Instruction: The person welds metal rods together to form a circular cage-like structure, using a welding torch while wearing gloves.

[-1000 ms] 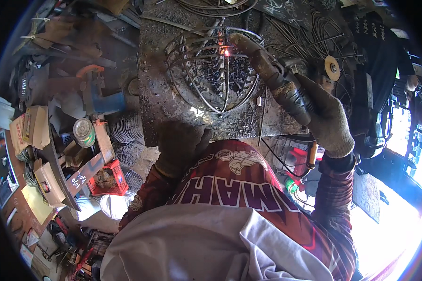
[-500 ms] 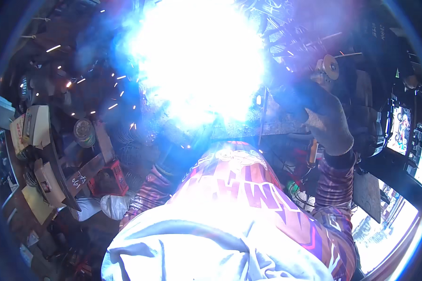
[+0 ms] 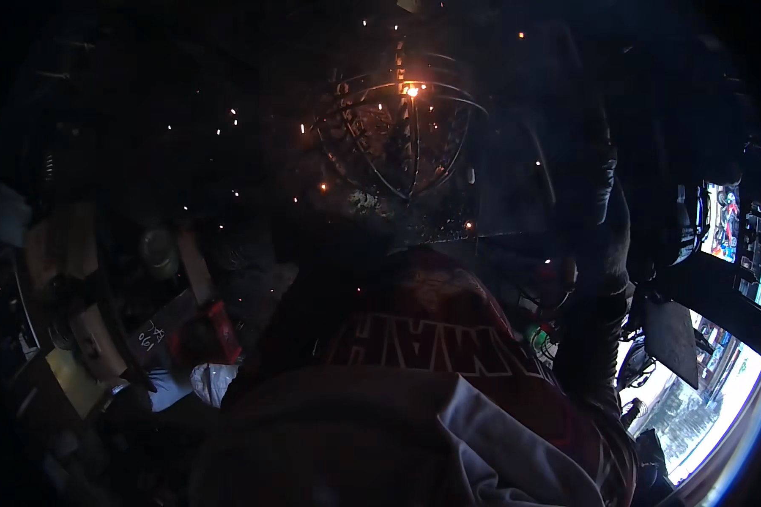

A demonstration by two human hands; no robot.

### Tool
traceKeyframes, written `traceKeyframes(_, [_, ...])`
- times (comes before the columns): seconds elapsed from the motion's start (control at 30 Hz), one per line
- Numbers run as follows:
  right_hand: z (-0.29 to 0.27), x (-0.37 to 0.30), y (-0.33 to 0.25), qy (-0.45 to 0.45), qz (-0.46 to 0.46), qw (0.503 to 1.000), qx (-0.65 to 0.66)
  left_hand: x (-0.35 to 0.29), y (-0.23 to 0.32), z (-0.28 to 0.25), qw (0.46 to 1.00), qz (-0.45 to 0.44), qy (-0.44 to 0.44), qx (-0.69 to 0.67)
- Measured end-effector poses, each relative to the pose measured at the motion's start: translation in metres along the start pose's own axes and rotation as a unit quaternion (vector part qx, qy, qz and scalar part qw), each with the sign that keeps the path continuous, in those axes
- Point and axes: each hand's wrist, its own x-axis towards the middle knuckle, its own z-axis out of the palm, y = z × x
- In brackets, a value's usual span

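Note:
A rounded frame of bent metal rods stands in front of me, its rods meeting at a point on the near side. On its upper part a small spot glows orange, and sparks scatter around it. To the right of the frame is my right hand in a light glove, apart from the glowing spot. Its fingers are too dark to read, and so is anything in them. My left arm shows only as a dark shape at the left of my chest; shadow hides the left hand.
On the left are open cardboard boxes, a red crate and a white plastic bag. A grey panel stands at the right beside a bright opening. The surroundings are very dark.
The blinding white-blue glare is gone, leaving a small orange glow, and the rod frame has become visible. My right hand has shifted slightly right, away from the work. The whole picture has darkened.

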Motion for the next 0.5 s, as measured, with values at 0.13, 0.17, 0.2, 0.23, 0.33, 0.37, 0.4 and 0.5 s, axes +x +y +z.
traceKeyframes(0.13, [-0.011,-0.03,0.029,0.07,0.026,0.997,0.018,-0.002,-0.009,-0.005,0.992,0.093,-0.031,0.075])
traceKeyframes(0.17, [-0.013,-0.041,0.029,0.089,0.037,0.995,-0.005,-0.001,-0.011,-0.005,0.99,0.11,-0.038,0.082])
traceKeyframes(0.2, [-0.013,-0.049,0.032,0.103,0.046,0.993,-0.024,-0.003,-0.013,-0.007,0.985,0.134,-0.045,0.098])
traceKeyframes(0.23, [-0.013,-0.057,0.035,0.108,0.046,0.993,-0.028,-0.002,-0.018,-0.008,0.99,0.112,-0.059,0.065])
traceKeyframes(0.33, [-0.011,-0.085,0.047,0.133,0.05,0.989,-0.036,0.006,-0.02,-0.014,0.994,-0.013,-0.079,-0.081])
traceKeyframes(0.37, [-0.013,-0.097,0.051,0.15,0.055,0.986,-0.038,0.017,-0.007,-0.024,0.98,-0.089,-0.075,-0.161])
traceKeyframes(0.4, [-0.013,-0.111,0.06,0.147,0.032,0.985,0.09,0.025,0.002,-0.028,0.954,-0.161,-0.074,-0.241])
traceKeyframes(0.5, [-0.005,-0.144,0.068,0.148,-0.06,0.876,0.455,0.031,-0.005,-0.019,0.984,0.002,-0.002,-0.179])
